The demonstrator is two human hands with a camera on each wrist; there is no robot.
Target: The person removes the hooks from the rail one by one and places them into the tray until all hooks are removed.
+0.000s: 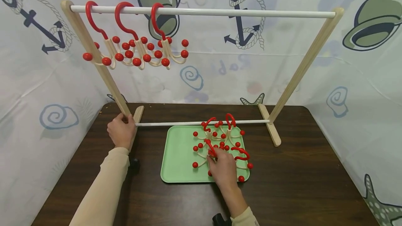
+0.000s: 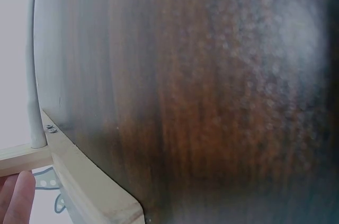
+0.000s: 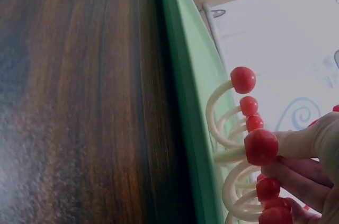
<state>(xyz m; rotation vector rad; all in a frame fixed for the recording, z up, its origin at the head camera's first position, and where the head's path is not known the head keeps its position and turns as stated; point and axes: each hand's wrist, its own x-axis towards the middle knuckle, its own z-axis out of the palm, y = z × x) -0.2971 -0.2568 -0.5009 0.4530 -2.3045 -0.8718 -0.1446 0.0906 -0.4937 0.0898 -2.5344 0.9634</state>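
My left hand (image 1: 121, 130) grips the foot of the left wooden upright (image 1: 110, 79) of a rack; its fingers (image 2: 21, 197) show against the wood in the left wrist view. Over a light green tray (image 1: 176, 156), my right hand (image 1: 224, 166) pinches a small hanger by its red hook (image 1: 211, 148). The right wrist view shows that hanger's curved cream arms (image 3: 212, 113) tipped with red balls (image 3: 261, 147), near the tray's rim. Other such hangers lie around it on the tray, one with its red hook (image 1: 243, 154) right of my hand.
Three like hangers hang by red hooks (image 1: 118, 18) at the left of the white top rod (image 1: 220, 12). A lower white rod (image 1: 157, 124) runs behind the tray between the wooden feet (image 1: 270, 126). The dark table (image 1: 298, 180) meets a printed curtain (image 1: 213, 79).
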